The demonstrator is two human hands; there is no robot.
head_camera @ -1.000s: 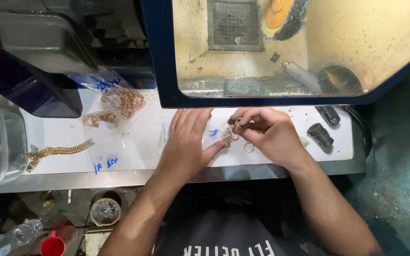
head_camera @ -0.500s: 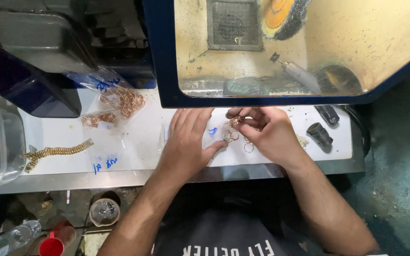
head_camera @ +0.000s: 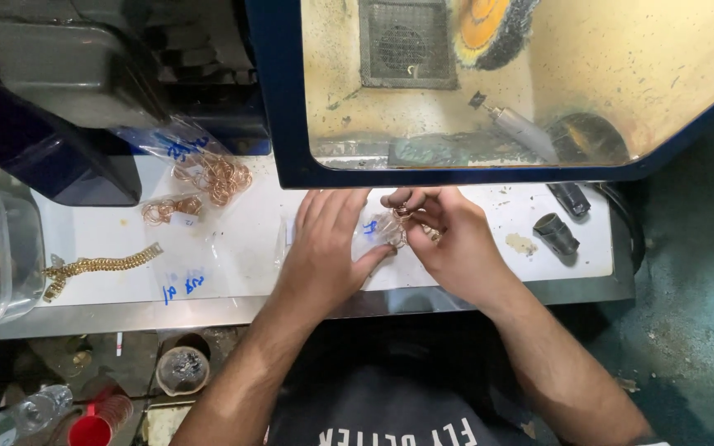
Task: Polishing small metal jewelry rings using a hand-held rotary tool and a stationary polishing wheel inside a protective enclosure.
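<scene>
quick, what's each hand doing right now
Left hand: open, flat on the table, thumb pressing a small clear bag.
Right hand: closed, fingers pinching small rings at the bag's mouth.

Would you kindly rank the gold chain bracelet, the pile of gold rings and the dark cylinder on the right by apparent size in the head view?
1. Gold chain bracelet, the longest.
2. Pile of gold rings.
3. Dark cylinder, the smallest.
All lie on the same white bench, so nearness hardly skews this.
</scene>
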